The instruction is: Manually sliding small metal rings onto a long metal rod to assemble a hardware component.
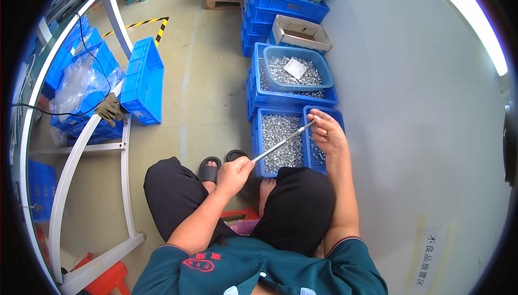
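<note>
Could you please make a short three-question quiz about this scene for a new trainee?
1. True or false: the left hand holds one end of the thin metal rod.
2. Where is the right hand? A) over the blue crates of small metal parts B) on the white frame C) on the knee
3. What footwear is on the person's feet?

Key: 1 true; 2 A; 3 black sandals.
</note>
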